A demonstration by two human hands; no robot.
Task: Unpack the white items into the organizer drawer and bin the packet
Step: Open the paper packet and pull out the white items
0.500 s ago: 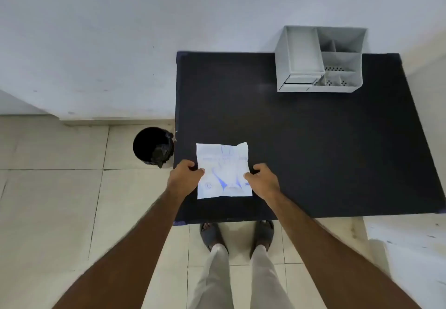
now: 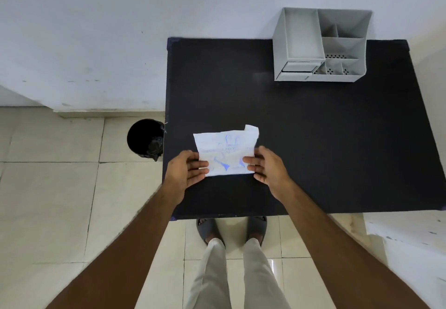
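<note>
A white packet with blue print (image 2: 225,151) is held up over the near part of the black table (image 2: 313,139). My left hand (image 2: 187,172) grips its lower left edge and my right hand (image 2: 266,167) grips its lower right edge. The packet's top right corner curls over. What is inside the packet does not show. A grey desk organizer (image 2: 321,45) with several compartments stands at the table's far right; its small drawer (image 2: 298,68) at the lower left front looks slightly pulled out. A black bin (image 2: 144,138) stands on the floor at the table's left side.
A white wall runs behind the table. Cream floor tiles lie to the left and below. My legs and sandalled feet stand at the table's near edge. A pale surface shows at the lower right.
The packet has been lifted and tilted up off the table, its top right corner now curled. Both hands have shifted from flat on its sides to gripping its lower edges.
</note>
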